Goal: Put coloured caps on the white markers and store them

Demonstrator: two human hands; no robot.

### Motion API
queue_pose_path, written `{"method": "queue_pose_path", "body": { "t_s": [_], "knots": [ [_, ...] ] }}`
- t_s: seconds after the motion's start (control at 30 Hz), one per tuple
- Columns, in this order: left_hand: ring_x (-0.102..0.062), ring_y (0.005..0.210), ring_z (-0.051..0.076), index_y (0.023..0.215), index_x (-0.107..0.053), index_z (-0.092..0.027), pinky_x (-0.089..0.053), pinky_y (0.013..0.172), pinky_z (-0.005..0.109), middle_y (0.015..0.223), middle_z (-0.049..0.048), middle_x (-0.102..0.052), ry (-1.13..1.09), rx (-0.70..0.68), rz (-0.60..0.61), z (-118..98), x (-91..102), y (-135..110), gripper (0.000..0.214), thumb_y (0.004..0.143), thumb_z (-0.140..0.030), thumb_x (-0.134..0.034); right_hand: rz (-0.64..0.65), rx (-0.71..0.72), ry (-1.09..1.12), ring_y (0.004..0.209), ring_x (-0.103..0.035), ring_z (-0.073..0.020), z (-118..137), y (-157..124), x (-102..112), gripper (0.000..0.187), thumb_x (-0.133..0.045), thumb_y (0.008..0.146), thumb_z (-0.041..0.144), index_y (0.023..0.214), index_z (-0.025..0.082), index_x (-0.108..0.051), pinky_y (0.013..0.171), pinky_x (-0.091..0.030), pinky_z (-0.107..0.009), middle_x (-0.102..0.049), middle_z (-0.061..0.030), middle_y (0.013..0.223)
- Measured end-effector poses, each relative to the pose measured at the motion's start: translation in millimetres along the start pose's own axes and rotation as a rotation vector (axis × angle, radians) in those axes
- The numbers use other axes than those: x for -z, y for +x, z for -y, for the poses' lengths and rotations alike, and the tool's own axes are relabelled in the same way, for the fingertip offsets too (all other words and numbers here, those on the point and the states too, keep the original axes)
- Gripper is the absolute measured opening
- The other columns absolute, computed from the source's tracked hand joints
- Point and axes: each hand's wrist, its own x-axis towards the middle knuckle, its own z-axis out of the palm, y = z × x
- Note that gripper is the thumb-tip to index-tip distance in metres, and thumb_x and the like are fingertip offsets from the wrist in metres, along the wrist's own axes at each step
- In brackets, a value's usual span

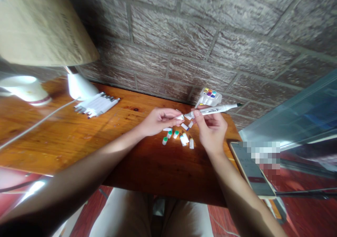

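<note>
My right hand [212, 126] grips a white marker [214, 109] that lies nearly level, its bare dark-green tip pointing right. Small white print runs along the barrel. Close by its left end, my left hand [160, 121] pinches a small white marker cap [180, 117]; whether cap and marker touch, I cannot tell. Beneath both hands lie several loose caps, among them a green-topped cap [165, 141], a plain white cap [191, 143] and a blue-edged cap [184, 126]. Behind my right hand stands a white holder [209, 96] with several coloured marker ends on top.
On the wooden table [126, 139], a row of white markers [98, 105] lies at the left. Beyond it stand a lamp [79, 84] and a white mug [26, 89]. A cable [39, 123] crosses the left side. A phone [251, 170] sits at the right edge, and a brick-patterned wall [168, 44] rises behind.
</note>
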Motion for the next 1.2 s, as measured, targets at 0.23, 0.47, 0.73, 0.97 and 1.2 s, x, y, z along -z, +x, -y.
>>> {"method": "queue_pose_path", "body": {
  "t_s": [0.23,0.47,0.73,0.97,1.2],
  "knots": [
    [-0.076,0.087,0.021,0.107,-0.071,-0.009,-0.060,0.080,0.031,0.099,0.0117,-0.080,0.046,-0.012,0.023,0,0.1,0,0.046,0.076,-0.042,-0.082,0.037,0.008,0.003,0.067,-0.067,-0.0123,-4,-2,0,0.016,-0.077,0.084,0.033,0.093,0.021,-0.074,0.063,-0.055,-0.027,-0.078,-0.0044,0.098],
    [-0.074,0.087,0.018,0.109,-0.071,-0.010,-0.058,0.076,0.027,0.103,0.0123,-0.079,0.079,-0.064,0.078,0,0.9,0,0.041,0.083,-0.041,-0.075,-0.065,0.036,-0.012,0.054,-0.061,-0.0095,0,2,3,0.016,-0.078,0.083,0.034,0.091,0.020,-0.074,0.053,-0.051,-0.024,-0.077,-0.0019,0.087],
    [-0.071,0.083,0.015,0.113,-0.070,-0.013,-0.057,0.068,0.022,0.105,0.0113,-0.077,0.121,-0.088,0.122,-3,1.4,-2,0.036,0.093,-0.042,-0.064,-0.078,0.014,0.046,0.049,-0.057,-0.0089,0,4,1,0.019,-0.076,0.084,0.035,0.092,0.020,-0.069,0.049,-0.048,-0.023,-0.071,0.0025,0.071],
    [-0.066,0.068,0.011,0.099,-0.070,-0.012,-0.056,0.064,0.022,0.086,0.0069,-0.074,0.149,-0.044,0.145,-7,-0.9,-2,0.036,0.093,-0.046,-0.062,-0.070,-0.016,0.092,0.046,-0.054,-0.0077,0,7,3,0.023,-0.074,0.085,0.041,0.094,0.021,-0.067,0.045,-0.044,-0.022,-0.070,0.0024,0.072],
    [-0.063,0.067,0.011,0.091,-0.068,-0.012,-0.055,0.065,0.024,0.081,0.0053,-0.070,0.142,-0.081,0.165,-12,-3.6,-1,0.039,0.092,-0.050,-0.062,0.057,-0.035,0.061,0.052,-0.057,-0.0080,0,-3,-1,0.017,-0.075,0.084,0.034,0.092,0.020,-0.071,0.050,-0.049,-0.024,-0.076,-0.0028,0.093]
  ]
}}
